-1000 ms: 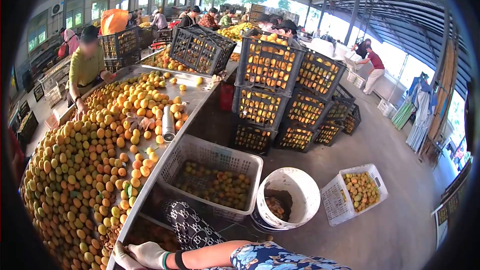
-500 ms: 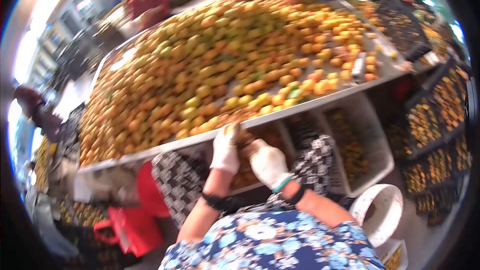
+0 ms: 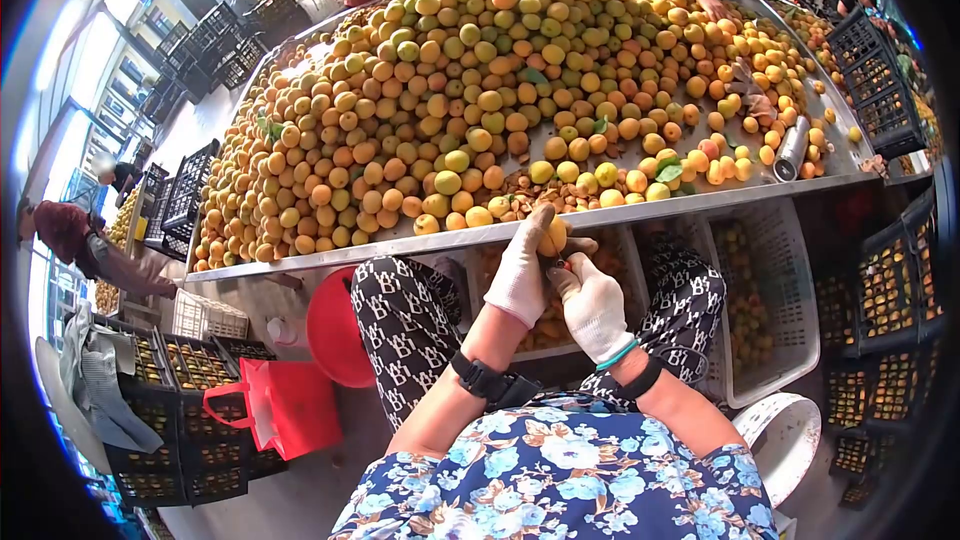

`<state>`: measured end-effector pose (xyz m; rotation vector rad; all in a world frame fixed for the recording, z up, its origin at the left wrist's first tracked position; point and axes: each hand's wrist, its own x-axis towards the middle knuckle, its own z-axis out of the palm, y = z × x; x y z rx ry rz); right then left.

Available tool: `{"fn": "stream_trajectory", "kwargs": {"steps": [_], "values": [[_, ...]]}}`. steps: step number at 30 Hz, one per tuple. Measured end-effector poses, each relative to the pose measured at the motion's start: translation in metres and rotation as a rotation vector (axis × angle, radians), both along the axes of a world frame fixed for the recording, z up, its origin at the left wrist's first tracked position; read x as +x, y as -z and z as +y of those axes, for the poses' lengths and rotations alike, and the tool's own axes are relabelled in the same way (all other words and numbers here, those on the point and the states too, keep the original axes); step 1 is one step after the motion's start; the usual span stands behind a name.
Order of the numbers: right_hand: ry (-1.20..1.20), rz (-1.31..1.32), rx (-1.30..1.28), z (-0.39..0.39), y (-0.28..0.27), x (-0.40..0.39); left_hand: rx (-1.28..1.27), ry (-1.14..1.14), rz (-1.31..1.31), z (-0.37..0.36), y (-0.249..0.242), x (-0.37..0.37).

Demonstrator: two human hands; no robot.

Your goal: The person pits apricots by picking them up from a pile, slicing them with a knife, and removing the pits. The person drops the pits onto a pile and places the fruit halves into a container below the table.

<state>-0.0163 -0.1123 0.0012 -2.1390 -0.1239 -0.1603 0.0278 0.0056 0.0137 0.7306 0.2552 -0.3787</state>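
- The gloved left hand [image 3: 519,275] has its grip closed around an apricot [image 3: 553,237], thumb and fingers at its sides.
- The gloved right hand [image 3: 592,315] is curled close below the fruit, its grip partly bent; whether it also pinches something small cannot be told.
- The apricot is just on the near side of the worktop [image 3: 430,242], above a plastic crate [image 3: 635,285] of fruit between the knees.
- It looks light and rounded, probably firm but easily bruised; a gentle hold around its widest part should suit it, and the smooth skin could slip from gloved fingers.
- The worktop's raised metal rim runs just beyond the fingertips, so knuckles could knock it; the gap between rim and lap seems to leave the wrists some room.
- Brown scraps [image 3: 530,200] lie by the rim, before heaped apricots [image 3: 480,70].
- To the right, a metal cylinder [image 3: 791,150] rests among loose fruit; a co-worker's hand [image 3: 712,5] reaches in at the far side.
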Motion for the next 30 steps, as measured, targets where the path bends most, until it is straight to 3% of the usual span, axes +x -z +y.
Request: {"fn": "stream_trajectory", "kwargs": {"steps": [7,11,15,17,19,20,24,27,30], "values": [[-0.012,0.13,0.259,0.004,0.017,-0.005,-0.151,0.05,0.031,-0.004,0.007,-0.003],[-0.028,0.177,0.237,-0.002,0.018,0.0,-0.139,0.116,0.091,0.002,0.024,0.006],[-0.041,0.233,0.24,-0.006,0.016,0.0,0.255,-0.039,-0.07,0.001,0.022,0.005],[-0.039,0.317,0.232,-0.008,0.006,0.001,0.292,-0.04,-0.102,0.005,0.031,0.005],[-0.051,0.283,0.2,-0.008,0.008,0.003,0.289,-0.06,-0.163,0.007,0.035,0.006],[-0.054,0.27,0.202,-0.007,0.011,0.002,0.143,-0.04,-0.093,0.01,0.036,0.005],[-0.074,0.253,0.245,-0.004,0.026,-0.005,-0.011,-0.071,-0.063,0.01,0.026,-0.004],[-0.065,0.182,0.143,-0.005,0.023,-0.004,0.055,0.028,-0.108,0.011,0.017,-0.008],[-0.034,0.106,0.06,-0.005,0.017,0.0,0.213,0.005,0.006,0.004,0.024,0.0]]}}
